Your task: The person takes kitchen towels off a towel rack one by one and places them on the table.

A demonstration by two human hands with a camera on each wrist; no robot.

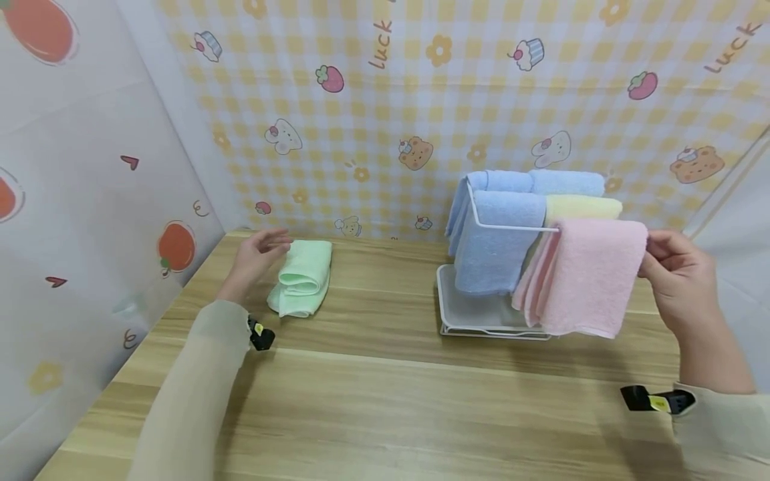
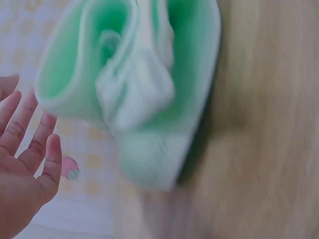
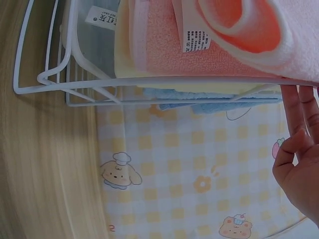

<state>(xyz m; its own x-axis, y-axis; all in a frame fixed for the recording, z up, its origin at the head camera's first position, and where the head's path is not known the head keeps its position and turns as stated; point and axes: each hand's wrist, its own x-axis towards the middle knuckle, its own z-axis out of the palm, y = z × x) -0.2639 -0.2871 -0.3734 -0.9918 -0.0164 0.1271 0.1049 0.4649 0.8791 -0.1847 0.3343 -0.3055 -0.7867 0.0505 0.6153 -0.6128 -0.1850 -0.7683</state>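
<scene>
A pink towel (image 1: 601,277) hangs folded over the front rail of a white wire rack (image 1: 493,331). At its right edge, my right hand (image 1: 682,280) pinches the cloth between thumb and fingers. In the right wrist view, fingers (image 3: 295,112) reach behind the rack's side wire, their tips hidden by the pink towel (image 3: 199,59). My left hand (image 1: 255,260) is beside a folded light green towel (image 1: 307,267) lying on the table. The left wrist view has this green towel (image 2: 149,154) close up and blurred, with the left hand (image 2: 30,159) spread loosely beside it.
Blue towels (image 1: 502,247) and a pale yellow towel (image 1: 580,208) also hang on the rack, above its grey tray (image 1: 481,310). A checked, printed backdrop (image 1: 373,133) rises behind the wooden table (image 1: 385,414). Another printed sheet (image 1: 78,200) stands at the left.
</scene>
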